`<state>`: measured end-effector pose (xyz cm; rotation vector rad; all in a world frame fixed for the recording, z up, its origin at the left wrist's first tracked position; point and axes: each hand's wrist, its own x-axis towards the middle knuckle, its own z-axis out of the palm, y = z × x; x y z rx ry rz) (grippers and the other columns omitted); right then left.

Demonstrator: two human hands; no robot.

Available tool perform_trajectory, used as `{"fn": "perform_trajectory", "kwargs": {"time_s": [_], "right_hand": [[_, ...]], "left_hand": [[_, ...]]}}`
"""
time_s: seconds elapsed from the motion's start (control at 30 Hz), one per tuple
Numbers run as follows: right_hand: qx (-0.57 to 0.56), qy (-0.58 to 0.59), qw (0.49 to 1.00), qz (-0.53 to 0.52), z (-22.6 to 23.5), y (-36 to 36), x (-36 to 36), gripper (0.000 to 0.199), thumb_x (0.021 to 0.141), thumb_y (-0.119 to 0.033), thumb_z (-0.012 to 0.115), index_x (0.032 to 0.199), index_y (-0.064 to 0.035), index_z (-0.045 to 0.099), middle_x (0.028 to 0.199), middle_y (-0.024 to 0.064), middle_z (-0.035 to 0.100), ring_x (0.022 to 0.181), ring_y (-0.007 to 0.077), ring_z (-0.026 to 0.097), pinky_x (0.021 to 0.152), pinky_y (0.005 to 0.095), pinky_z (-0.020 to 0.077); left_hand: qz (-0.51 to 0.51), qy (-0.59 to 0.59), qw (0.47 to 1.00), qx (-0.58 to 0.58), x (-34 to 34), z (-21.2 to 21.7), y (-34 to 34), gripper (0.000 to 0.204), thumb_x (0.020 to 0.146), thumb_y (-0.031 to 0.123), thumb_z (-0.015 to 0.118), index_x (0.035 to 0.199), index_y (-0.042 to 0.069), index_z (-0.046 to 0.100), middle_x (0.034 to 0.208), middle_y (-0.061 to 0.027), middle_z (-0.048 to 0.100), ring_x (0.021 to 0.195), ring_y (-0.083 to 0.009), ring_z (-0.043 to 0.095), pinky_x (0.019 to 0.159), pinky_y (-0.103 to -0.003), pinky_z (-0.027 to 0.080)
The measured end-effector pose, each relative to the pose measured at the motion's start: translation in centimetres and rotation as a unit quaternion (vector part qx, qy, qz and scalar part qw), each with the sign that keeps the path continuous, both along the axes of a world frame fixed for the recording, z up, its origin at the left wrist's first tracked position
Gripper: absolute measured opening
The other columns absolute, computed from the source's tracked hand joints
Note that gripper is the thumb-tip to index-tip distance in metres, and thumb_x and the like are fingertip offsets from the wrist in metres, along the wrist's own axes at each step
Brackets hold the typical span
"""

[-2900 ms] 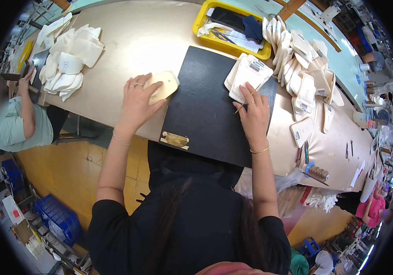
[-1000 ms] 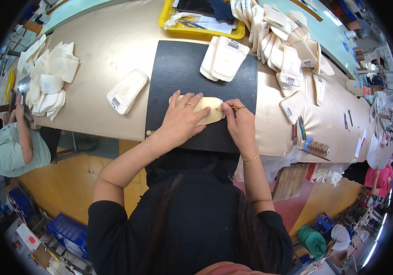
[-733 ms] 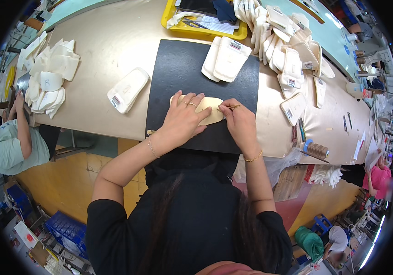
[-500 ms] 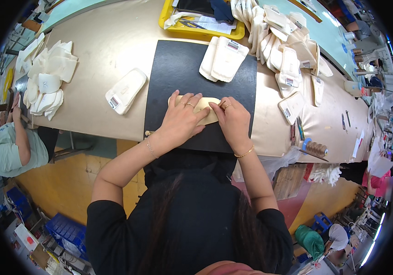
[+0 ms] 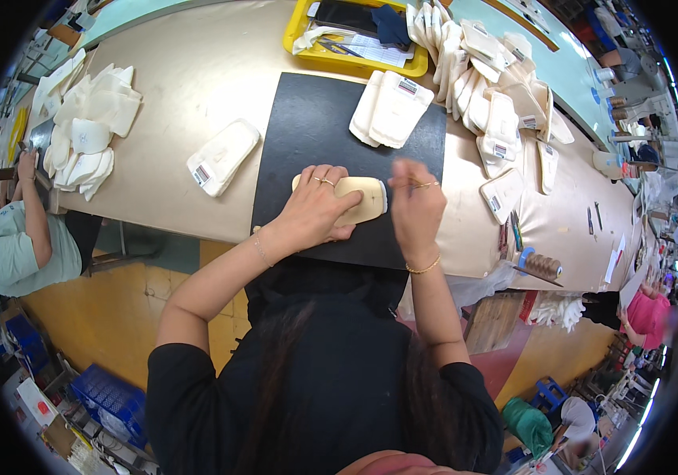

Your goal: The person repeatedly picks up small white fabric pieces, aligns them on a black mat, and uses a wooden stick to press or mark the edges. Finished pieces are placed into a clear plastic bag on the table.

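Note:
My left hand [image 5: 317, 204] is closed round a cream oblong pad [image 5: 367, 209], thumb on top and the other fingers over its far edge and underneath. The pad lies over the black mat [image 5: 315, 111] in front of me, its pale rounded end showing on the right. Beside that end, clear of the pad, my right hand [image 5: 419, 212] is raised with its fingers drawn together. Motion smears the fingertips, and what they pinch is too small to make out. Farther up on the mat rest two overlapping white pads [image 5: 394, 111] with a printed label.
A single pad [image 5: 224, 157] lies left of the mat, with a heap of pads [image 5: 89, 138] beyond it. More pads [image 5: 505, 103] are piled at right. A yellow tray [image 5: 418, 65] stands at the back, a brown thread spool [image 5: 542, 266] at right. People work on both sides.
My right hand has come away from the pad and lifted to the right. My left hand keeps its hold, its fingers now more curled, and the pad's right end has come into view.

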<state>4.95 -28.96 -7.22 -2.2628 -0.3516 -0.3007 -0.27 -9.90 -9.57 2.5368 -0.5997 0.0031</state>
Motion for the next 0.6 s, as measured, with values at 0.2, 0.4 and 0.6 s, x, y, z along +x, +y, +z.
{"fn": "perform_trajectory", "kwargs": {"time_s": [0.2, 0.4, 0.6], "right_hand": [[-0.052, 0.019, 0.995, -0.078, -0.6, -0.3, 4.0, 0.03, 0.092, -0.03, 0.074, 0.081, -0.0057, 0.061, 0.071, 0.0097, 0.065, 0.068, 0.0298, 0.063, 0.064, 0.0404, 0.0469], [-0.048, 0.133, 0.985, -0.102, -1.8, 1.0, 5.3, 0.033, 0.088, -0.025, 0.079, 0.08, -0.0026, 0.057, 0.071, 0.0113, 0.063, 0.068, 0.0324, 0.06, 0.068, 0.0383, 0.0466], [0.262, 0.049, 0.961, -0.074, -1.3, -0.2, 4.9, 0.021, 0.094, -0.009, 0.073, 0.09, -0.002, 0.054, 0.093, 0.0077, 0.061, 0.08, 0.0155, 0.057, 0.073, 0.0296, 0.0483]], "left_hand": [[0.081, -0.055, 0.995, 0.003, -1.2, 0.6, 2.5, 0.058, 0.063, 0.027, 0.085, 0.117, 0.014, 0.067, 0.125, -0.0188, 0.052, 0.118, -0.0373, 0.05, 0.103, -0.05, 0.039], [0.285, -0.179, 0.941, 0.017, -1.4, 1.0, 11.0, 0.054, 0.064, 0.025, 0.085, 0.114, 0.012, 0.067, 0.121, -0.0182, 0.053, 0.115, -0.0359, 0.051, 0.099, -0.05, 0.041], [0.355, -0.101, 0.929, 0.006, -1.5, 0.7, 16.6, 0.059, 0.069, 0.016, 0.085, 0.122, 0.006, 0.061, 0.126, -0.0196, 0.053, 0.12, -0.0369, 0.051, 0.102, -0.046, 0.044]]}}
